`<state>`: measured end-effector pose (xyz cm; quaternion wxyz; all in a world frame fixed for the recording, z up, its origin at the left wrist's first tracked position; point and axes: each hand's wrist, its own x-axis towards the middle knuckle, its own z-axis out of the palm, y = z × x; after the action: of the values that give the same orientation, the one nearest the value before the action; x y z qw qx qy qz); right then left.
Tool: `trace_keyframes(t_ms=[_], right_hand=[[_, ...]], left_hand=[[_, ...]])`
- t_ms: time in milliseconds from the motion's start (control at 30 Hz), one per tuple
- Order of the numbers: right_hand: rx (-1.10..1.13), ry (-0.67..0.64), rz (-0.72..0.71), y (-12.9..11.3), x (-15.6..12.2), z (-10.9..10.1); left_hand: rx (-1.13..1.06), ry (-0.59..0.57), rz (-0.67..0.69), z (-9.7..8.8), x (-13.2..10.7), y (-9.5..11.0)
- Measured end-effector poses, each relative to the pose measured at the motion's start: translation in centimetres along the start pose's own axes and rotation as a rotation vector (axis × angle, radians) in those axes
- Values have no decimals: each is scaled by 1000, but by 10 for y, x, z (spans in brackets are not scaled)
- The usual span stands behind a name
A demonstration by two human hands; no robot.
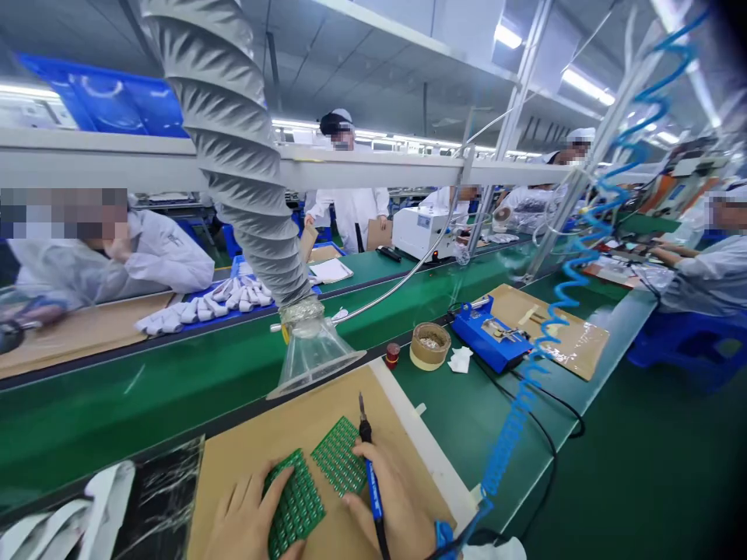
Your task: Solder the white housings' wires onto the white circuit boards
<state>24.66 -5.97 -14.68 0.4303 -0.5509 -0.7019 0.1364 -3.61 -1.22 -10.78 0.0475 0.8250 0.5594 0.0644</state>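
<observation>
My left hand (248, 509) grips a green circuit board panel (296, 504) by its left side, fingers over its upper part and thumb near its lower edge. A second green circuit board panel (339, 457) lies just to the right on the brown work board (233, 459). In my right hand (394, 498) is a soldering iron (373, 490) with a blue and black handle, its metal tip pointing up and away from me. The fingertips of that hand also reach the right edge of the second panel.
A clear fume hood (315, 354) on a grey duct (233, 140) hangs beyond the work board. To the right are a tape roll (430, 346), a small red spool (392, 355), a blue soldering stand (490, 334) and a coiled blue hose (525, 381). White strips (70, 517) lie left; co-workers sit around.
</observation>
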Motion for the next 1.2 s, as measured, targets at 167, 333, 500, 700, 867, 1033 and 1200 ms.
trace_keyframes(t_ms=[167, 333, 500, 700, 867, 1033, 1200], right_hand=[[56, 62, -40, -4, -2, -11], [85, 0, -17, -4, -3, -19], [96, -10, 2, -9, -5, -24], [86, 36, -25, -5, -2, -15], [165, 93, 31, -1, -4, -9], [259, 277, 192, 11, 23, -47], [283, 713, 361, 53, 83, -125]], left_hand=[[-71, 36, 58, -34, -4, 32], [-122, 59, 114, -40, -6, 41], [-142, -16, 65, -45, -10, 41], [-127, -162, 16, -58, -5, 43], [-129, -165, 58, -60, -4, 38], [-121, -103, 132, -52, -2, 27], [-105, -112, 90, -50, 5, 22]])
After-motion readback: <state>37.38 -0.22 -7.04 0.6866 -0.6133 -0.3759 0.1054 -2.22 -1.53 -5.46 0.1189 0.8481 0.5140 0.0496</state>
